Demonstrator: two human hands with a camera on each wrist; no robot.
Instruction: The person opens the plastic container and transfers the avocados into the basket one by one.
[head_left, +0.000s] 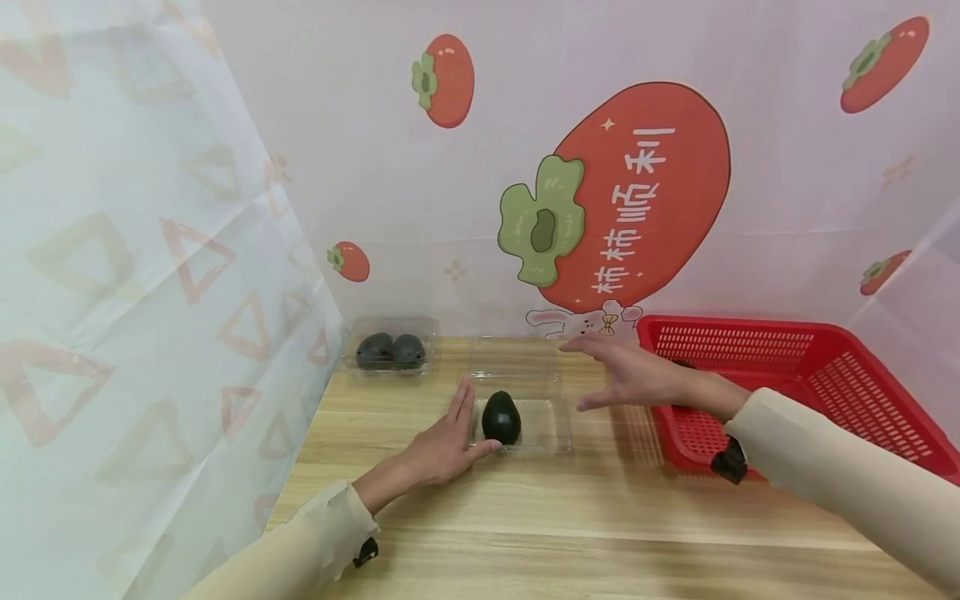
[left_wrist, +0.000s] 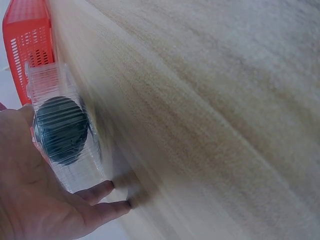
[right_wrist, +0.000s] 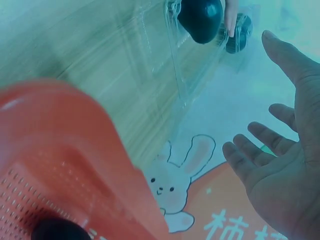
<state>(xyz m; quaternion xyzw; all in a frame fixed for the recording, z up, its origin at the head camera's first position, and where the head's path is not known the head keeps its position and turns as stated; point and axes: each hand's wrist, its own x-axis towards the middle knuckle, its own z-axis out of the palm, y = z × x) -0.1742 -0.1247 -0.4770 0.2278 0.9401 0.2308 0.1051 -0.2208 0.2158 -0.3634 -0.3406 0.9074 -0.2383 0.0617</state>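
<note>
Sleeves frame the table; left hand (head_left: 442, 446), fingers straight, steadies the clear box (head_left: 543, 425) holding 1 avocado (head_left: 501, 417); right hand (head_left: 637, 375) hovers wide, empty; best keep that box pinned flat while filling.

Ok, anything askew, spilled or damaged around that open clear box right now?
Nothing stands out. The open clear box lies flat on the table with one avocado inside. The left hand rests against its side; the right hand hovers open. The red basket sits square, nothing spilled.
</note>
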